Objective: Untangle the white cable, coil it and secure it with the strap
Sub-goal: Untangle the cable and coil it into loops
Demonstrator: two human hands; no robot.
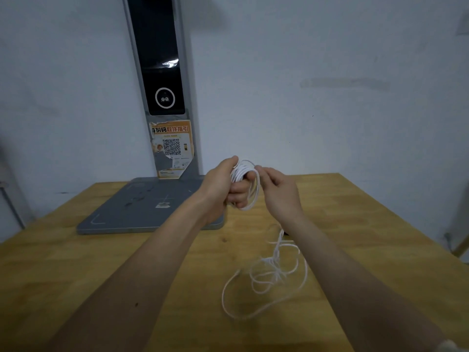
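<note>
The white cable (276, 270) lies partly in loose tangled loops on the wooden table (76, 275), under my right forearm. Its other part is wound into a small coil (241, 171) around the fingers of my left hand (223, 189), held up above the table. My right hand (276, 191) is just to the right of the coil, fingers pinched on a loop of the cable that hangs beside it. A small dark object (286, 233), possibly the strap, peeks out beside my right forearm; most of it is hidden.
A grey flat base plate (132, 212) with an upright grey and black column (162, 72) stands at the back of the table against the white wall. An orange sticker with a QR code (172, 146) is on the column.
</note>
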